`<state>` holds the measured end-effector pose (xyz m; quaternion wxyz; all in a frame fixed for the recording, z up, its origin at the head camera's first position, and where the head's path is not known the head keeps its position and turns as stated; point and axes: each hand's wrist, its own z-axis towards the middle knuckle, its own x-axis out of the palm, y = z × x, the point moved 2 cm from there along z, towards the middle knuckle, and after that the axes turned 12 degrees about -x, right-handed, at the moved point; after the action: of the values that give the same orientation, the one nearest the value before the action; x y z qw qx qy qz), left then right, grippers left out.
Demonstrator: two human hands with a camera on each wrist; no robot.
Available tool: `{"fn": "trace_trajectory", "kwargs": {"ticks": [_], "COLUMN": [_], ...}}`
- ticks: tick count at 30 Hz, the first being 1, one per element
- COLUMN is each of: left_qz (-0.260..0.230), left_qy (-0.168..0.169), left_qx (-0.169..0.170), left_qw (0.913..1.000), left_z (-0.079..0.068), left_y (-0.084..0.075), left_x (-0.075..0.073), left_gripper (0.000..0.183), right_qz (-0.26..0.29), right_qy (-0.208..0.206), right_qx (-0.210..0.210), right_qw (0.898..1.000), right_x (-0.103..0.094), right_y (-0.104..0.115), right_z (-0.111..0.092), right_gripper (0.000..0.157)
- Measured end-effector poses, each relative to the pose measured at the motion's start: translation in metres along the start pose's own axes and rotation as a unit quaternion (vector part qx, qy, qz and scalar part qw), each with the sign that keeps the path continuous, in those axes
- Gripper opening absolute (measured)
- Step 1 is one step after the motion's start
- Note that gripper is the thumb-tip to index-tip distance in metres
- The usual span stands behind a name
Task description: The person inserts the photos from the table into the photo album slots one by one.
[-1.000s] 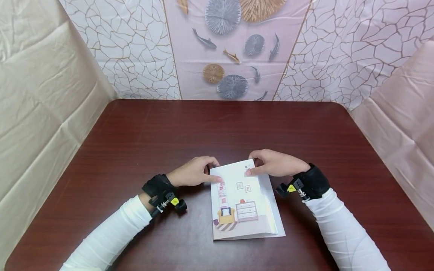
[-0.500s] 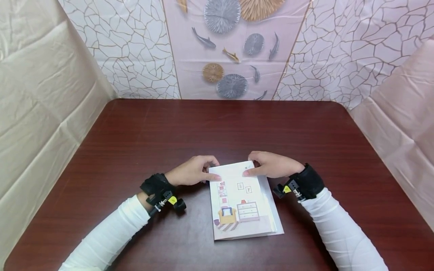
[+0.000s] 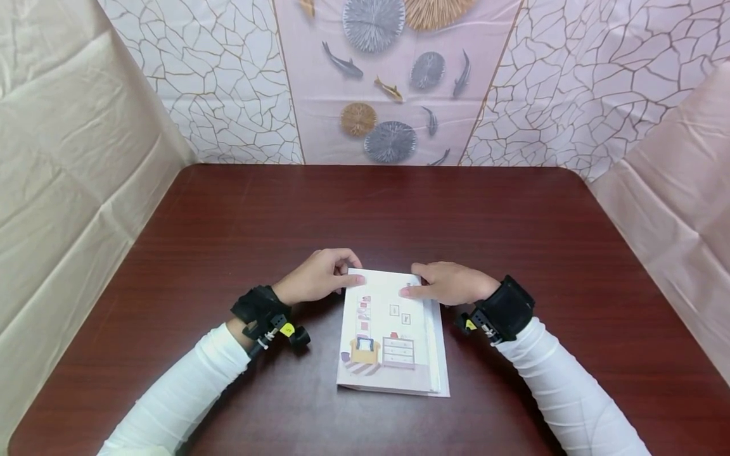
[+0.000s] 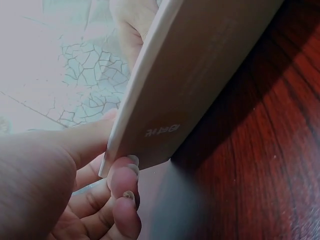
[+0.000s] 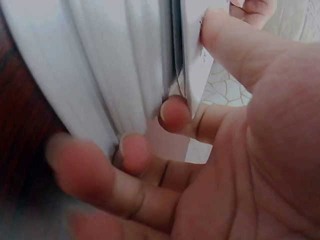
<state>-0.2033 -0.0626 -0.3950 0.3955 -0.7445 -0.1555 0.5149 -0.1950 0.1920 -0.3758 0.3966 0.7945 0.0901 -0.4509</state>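
Observation:
A book [image 3: 382,323] with a white cover, printed with a yellow armchair and a chest of drawers, stands tilted with its lower edge towards me. My left hand [image 3: 319,277] grips its upper left corner, thumb on the front. In the left wrist view, fingertips [image 4: 125,182] curl behind the plain back cover [image 4: 200,75]. My right hand [image 3: 453,283] holds the upper right corner, its thumb lying on the front cover. The right wrist view shows the thick white pages [image 5: 105,55] fanned apart, with fingertips at their edges and one finger close behind the front cover.
A dark red wooden table [image 3: 256,209] lies under the book and extends to a patterned backdrop [image 3: 388,76] at the rear. Cream cloth [image 3: 74,158] hangs at the left, and more cloth [image 3: 678,209] hangs at the right.
The book has shifted left and turned a little, so its top edge now slants less. Both hands have moved slightly left with it, the left one also farther from me.

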Motion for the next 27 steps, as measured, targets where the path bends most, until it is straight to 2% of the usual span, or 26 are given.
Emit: {"fn": "trace_trajectory", "kwargs": {"ticks": [5, 10, 14, 20, 23, 25, 27], "left_qz": [-0.004, -0.022, -0.028, -0.042, -0.045, -0.030, 0.007], "left_qy": [-0.012, -0.028, -0.041, -0.067, -0.070, -0.071, -0.077], "left_qx": [-0.012, -0.019, -0.017, -0.023, -0.019, -0.013, -0.005], "left_qw": [0.9998, 0.9992, 0.9986, 0.9966, 0.9964, 0.9969, 0.9970], "left_z": [0.000, -0.001, -0.001, 0.001, 0.001, 0.001, 0.000], "left_y": [0.001, 0.001, 0.001, 0.005, 0.006, 0.006, 0.005], "left_x": [-0.002, -0.006, -0.009, -0.012, -0.013, -0.014, -0.015], "left_gripper": [0.022, 0.020, 0.018, 0.015, 0.014, 0.014, 0.015], "right_qz": [0.037, 0.067, 0.069, 0.063, 0.069, 0.072, 0.071], "right_qy": [-0.023, -0.035, -0.047, -0.090, -0.105, -0.112, -0.114], "right_qx": [-0.013, -0.006, -0.004, -0.020, -0.026, -0.030, -0.031], "right_qw": [0.999, 0.997, 0.996, 0.994, 0.992, 0.991, 0.991], "right_x": [0.000, -0.001, -0.001, 0.001, 0.001, 0.001, 0.001], "right_y": [0.001, 0.002, 0.002, 0.003, 0.004, 0.004, 0.005], "right_z": [0.001, 0.003, 0.005, 0.011, 0.014, 0.015, 0.015], "right_gripper": [0.041, 0.043, 0.044, 0.043, 0.041, 0.039, 0.037]}}
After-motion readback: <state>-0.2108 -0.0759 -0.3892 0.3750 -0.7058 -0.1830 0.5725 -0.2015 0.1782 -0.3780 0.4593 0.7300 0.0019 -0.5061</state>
